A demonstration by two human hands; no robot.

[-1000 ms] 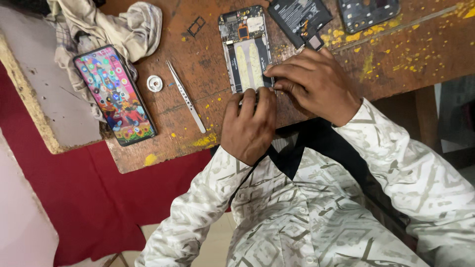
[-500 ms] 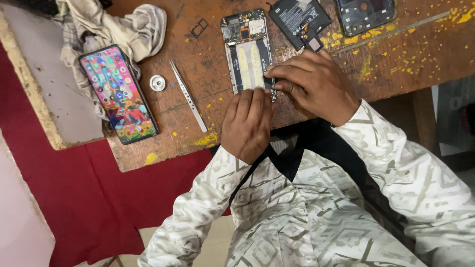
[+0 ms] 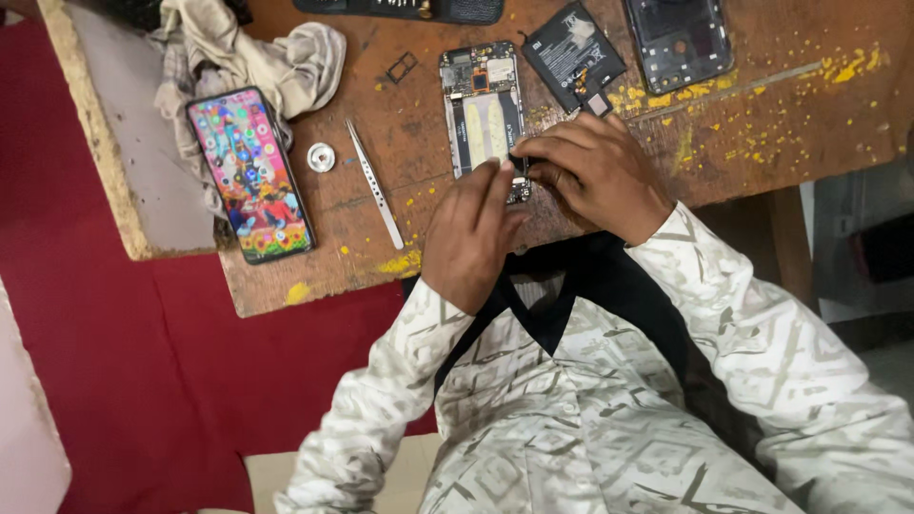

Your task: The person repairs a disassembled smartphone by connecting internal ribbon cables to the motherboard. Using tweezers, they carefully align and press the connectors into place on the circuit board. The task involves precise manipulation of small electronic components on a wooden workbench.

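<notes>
An opened phone frame (image 3: 484,114), its back removed and its boards exposed, is seen lying lengthwise near the middle of a worn wooden counter (image 3: 762,133) spattered with yellow paint. The lower end of the frame is covered by both hands. The left hand (image 3: 471,238) is laid flat over the frame's bottom edge, fingers stretched forward and together, with nothing seen clasped in its grip. The right hand (image 3: 595,171) is curled in from the other side, its fingertips pinched narrowly on a small dark part at the frame's lower right corner; what that part is cannot be told.

A pair of metal tweezers (image 3: 374,184) is left lying untouched just to the left of the frame, with a small round white disc (image 3: 321,157) beside it. Further left, a lit phone (image 3: 250,173) with a colourful screen is rested partly on a pale slab (image 3: 143,181), below a crumpled cloth (image 3: 248,48). A black battery (image 3: 571,52) and a dark back cover (image 3: 681,38) are placed along the counter's far side. Patterned pale sleeves are worn on both arms.
</notes>
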